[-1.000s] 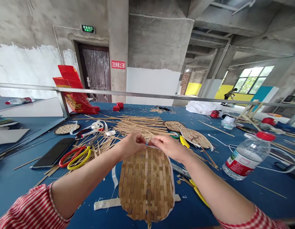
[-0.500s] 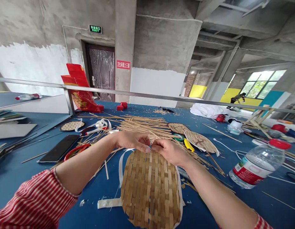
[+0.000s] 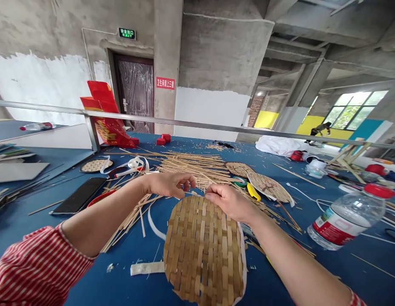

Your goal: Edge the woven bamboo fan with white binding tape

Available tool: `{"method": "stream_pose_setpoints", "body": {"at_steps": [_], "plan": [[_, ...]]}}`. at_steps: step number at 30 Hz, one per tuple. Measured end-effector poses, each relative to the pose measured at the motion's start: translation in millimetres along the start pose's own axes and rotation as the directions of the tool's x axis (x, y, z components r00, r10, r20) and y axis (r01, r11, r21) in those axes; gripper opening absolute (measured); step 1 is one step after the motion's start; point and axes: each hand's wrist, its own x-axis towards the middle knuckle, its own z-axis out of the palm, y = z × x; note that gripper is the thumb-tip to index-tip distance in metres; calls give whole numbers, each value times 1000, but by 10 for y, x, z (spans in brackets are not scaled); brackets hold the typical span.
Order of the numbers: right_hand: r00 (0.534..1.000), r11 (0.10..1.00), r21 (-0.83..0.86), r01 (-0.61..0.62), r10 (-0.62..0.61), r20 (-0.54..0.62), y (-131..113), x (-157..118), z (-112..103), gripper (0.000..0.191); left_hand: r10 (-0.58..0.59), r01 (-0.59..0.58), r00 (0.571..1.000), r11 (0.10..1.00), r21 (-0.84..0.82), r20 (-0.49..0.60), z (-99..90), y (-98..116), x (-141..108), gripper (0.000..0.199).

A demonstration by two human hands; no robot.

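A woven bamboo panel with rounded corners stands in front of me, white strip along its right edge. My right hand pinches the top edge of the panel and the white strip there. Left of it, my left hand has its fingers closed on the white strip, whose loose end curves down beside the panel's left side. A short white band sticks out at the lower left of the panel.
Bamboo strips lie piled behind the hands. A phone is at the left, a water bottle at the right. Painted woven fans, a yellow cutter and a tape roll lie right of the pile.
My left hand has moved left, away from my right hand, along the top edge. The loose white strip has swung outward to the left.
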Motion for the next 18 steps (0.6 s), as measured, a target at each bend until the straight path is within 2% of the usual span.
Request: {"method": "stream_pose_setpoints", "body": {"at_steps": [6,11,13,18], "plan": [[999,999,-6,-40,40,8,-27,-14,-5,24,107,-78,990,960,269,-93,37,11,-56,27],[999,999,14,-29,29,17,-25,-21,3,23,203,-146,967,935,322,-151,83,-67,-67,17],[1000,999,23,-23,23,17,-9,-18,11,23,178,-122,966,953,277,-187,108,-116,-71,15],[1000,999,51,0,-1,27,19,-16,30,24,12,11,973,995,97,-232,153,-220,-76,18]]}}
